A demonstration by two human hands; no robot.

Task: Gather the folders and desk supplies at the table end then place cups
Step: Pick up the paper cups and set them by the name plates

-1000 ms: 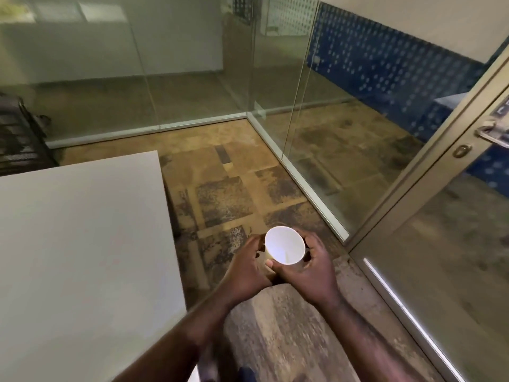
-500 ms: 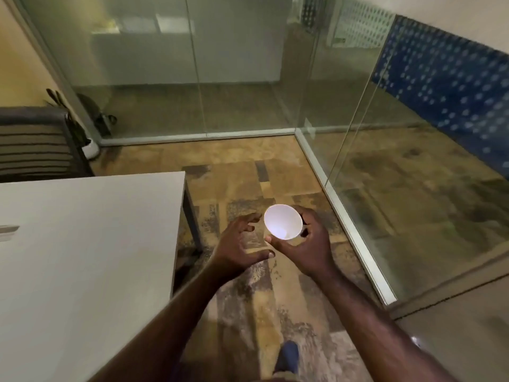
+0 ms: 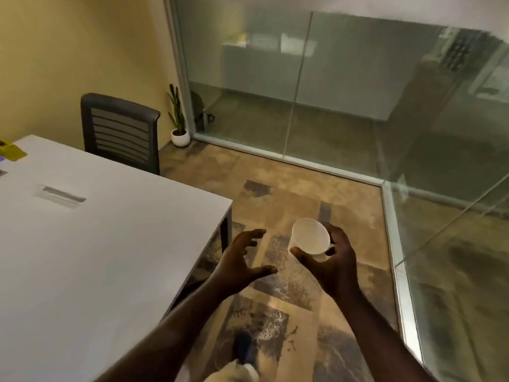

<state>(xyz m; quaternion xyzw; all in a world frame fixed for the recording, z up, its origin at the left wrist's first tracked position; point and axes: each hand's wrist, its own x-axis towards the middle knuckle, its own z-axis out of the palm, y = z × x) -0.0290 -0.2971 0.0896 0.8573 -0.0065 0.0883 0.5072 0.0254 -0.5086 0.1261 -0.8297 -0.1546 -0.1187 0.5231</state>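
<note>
A white paper cup (image 3: 310, 236) is held upright in my right hand (image 3: 333, 260), out over the carpet just off the table's near right corner. Its mouth faces up toward the camera. My left hand (image 3: 242, 260) hovers beside it with fingers spread and nothing in it, a short gap away from the cup. The white table (image 3: 91, 244) fills the left side. At its far left edge lies a yellow folder (image 3: 11, 151), partly cut off by the frame.
A black slatted office chair (image 3: 121, 132) stands at the table's far end. A potted plant (image 3: 179, 125) sits in the corner. Glass walls (image 3: 344, 106) run along the back and right. A cable slot (image 3: 59, 195) is set in the tabletop. My shoe (image 3: 243, 347) shows on the carpet.
My left hand has let go of the cup and spread open. The view has swung left, bringing the chair, plant and more of the table into sight.
</note>
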